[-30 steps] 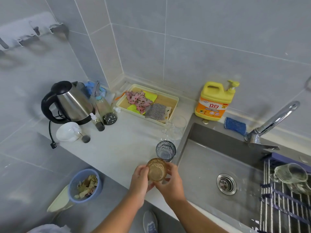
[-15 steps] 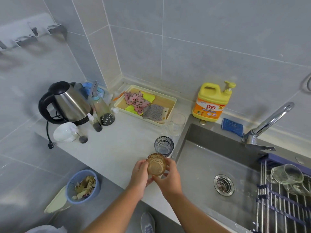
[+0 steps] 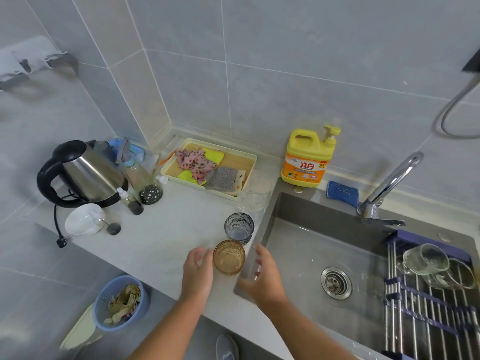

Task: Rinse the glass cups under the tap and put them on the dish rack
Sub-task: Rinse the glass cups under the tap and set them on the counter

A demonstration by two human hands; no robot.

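An amber glass cup [image 3: 229,257] stands upright on the counter by the sink's left edge. My left hand [image 3: 197,272] is just left of it and my right hand [image 3: 261,278] just right of it, both with relaxed fingers and a small gap to the glass; the right hand is blurred. Behind the amber cup stands a blue-grey glass cup [image 3: 239,226], and further back two clear glasses [image 3: 256,197]. The dish rack [image 3: 426,307] lies over the sink's right side, with clear glass mugs [image 3: 426,259] lying on it. The tap [image 3: 392,180] is not running.
The sink [image 3: 306,245] has a drain [image 3: 336,283] in the middle. A yellow detergent bottle [image 3: 306,159], a blue sponge [image 3: 342,192] and a tray of cloths [image 3: 207,168] stand along the wall. At the left are a kettle [image 3: 85,172], small bottles and a white bowl [image 3: 81,222]. A blue waste basket [image 3: 120,304] sits below.
Both hands held the amber cup before; now they have let go of it and drawn apart, and the cup stands on the counter.
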